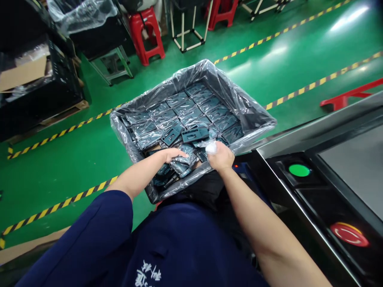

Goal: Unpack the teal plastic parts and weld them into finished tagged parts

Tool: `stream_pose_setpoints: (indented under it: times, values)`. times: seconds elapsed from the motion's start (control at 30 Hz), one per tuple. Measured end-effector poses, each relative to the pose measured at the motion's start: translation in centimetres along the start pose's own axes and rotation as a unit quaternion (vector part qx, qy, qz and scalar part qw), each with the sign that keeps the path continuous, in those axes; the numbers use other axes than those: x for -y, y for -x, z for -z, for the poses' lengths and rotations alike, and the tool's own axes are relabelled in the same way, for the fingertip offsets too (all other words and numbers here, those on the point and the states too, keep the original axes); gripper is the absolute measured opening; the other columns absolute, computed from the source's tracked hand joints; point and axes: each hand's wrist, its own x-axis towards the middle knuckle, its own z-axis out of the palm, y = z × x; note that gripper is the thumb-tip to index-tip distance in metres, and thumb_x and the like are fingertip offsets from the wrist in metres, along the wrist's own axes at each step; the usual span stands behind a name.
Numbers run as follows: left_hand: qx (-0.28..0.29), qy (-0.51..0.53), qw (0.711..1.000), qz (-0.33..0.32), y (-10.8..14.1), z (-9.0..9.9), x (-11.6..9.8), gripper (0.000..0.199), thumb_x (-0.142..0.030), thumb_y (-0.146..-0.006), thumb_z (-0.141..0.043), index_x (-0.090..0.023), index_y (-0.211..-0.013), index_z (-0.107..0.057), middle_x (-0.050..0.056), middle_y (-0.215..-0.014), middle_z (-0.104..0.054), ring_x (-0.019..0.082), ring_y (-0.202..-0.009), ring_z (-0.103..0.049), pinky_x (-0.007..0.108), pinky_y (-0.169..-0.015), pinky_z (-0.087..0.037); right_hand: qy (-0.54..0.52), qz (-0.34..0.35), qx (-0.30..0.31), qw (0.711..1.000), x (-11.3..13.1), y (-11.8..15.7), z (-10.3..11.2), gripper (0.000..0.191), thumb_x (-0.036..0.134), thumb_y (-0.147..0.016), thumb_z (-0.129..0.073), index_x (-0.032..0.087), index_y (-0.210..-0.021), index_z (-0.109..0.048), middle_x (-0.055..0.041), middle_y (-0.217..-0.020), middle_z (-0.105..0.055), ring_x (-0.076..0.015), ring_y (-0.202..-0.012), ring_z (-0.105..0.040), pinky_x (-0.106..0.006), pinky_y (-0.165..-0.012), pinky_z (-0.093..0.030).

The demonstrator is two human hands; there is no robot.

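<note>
A black bin (pixel 251 107) lined with clear plastic film stands in front of my body. Rows of flat dark plastic parts in clear bags (pixel 182 111) fill its far portion. Nearer me, loose dark parts (pixel 195 134) with slots lie bare on top of the heap. My left hand (pixel 172 154) is closed on a dark part in a clear bag (pixel 186 158), its thumb on top. In my right hand (pixel 220 156), closed fingers grip a crumpled white wad (pixel 211 147), apparently thin plastic. My right fingertips are partly hidden behind the hand.
On the right is a machine panel with a green button (pixel 299 170) and a red stop knob (pixel 349 234). Red stools (pixel 146 36), a film-covered black crate (pixel 89 24) and a cardboard-topped bin (pixel 26 75) stand beyond. Yellow-black tape (pixel 72 199) crosses the green floor.
</note>
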Motion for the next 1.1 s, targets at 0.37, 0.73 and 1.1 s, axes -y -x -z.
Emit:
stream_pose_setpoints:
  times: [0.37, 0.73, 1.1]
  values:
    - [-0.033, -0.062, 0.981, -0.183, 8.3, 5.1, -1.7, 0.043, -0.019, -0.051, -0.085, -0.014, -0.090, -0.067, 0.004, -0.080, -0.074, 0.017, -0.069, -0.068, 0.036, -0.077, -0.058, -0.013, -0.004, 0.005, 1.000, 0.2, 0.0, 0.4, 0.024, 0.034, -0.084, -0.052, 0.020, -0.100, -0.063, -0.0092, -0.103, -0.069, -0.0260, -0.096, -0.063, -0.032, -0.079, -0.044]
    - [-0.251, -0.343, 0.857, -0.291, 4.7, 7.8, -2.6, 0.076, -0.011, -0.054, -0.069, -0.017, -0.128, -0.053, 0.005, -0.117, -0.067, 0.023, -0.108, -0.061, 0.034, -0.096, -0.051, -0.014, 0.003, 0.000, 1.000, 0.2, 0.1, 0.6, 0.023, 0.032, -0.083, -0.053, 0.020, -0.100, -0.062, -0.0086, -0.102, -0.069, -0.0250, -0.095, -0.063, -0.031, -0.078, -0.043]
    - [-0.376, -0.483, 0.699, -0.369, 4.0, 5.4, -3.4, 0.064, -0.042, -0.083, -0.060, -0.013, -0.139, -0.050, 0.014, -0.137, -0.053, 0.025, -0.128, -0.048, 0.035, -0.112, -0.034, -0.019, 0.002, -0.015, 1.000, -0.1, 0.1, 0.0, 0.025, 0.033, -0.082, -0.053, 0.020, -0.101, -0.062, -0.0085, -0.101, -0.069, -0.0259, -0.096, -0.063, -0.032, -0.079, -0.044]
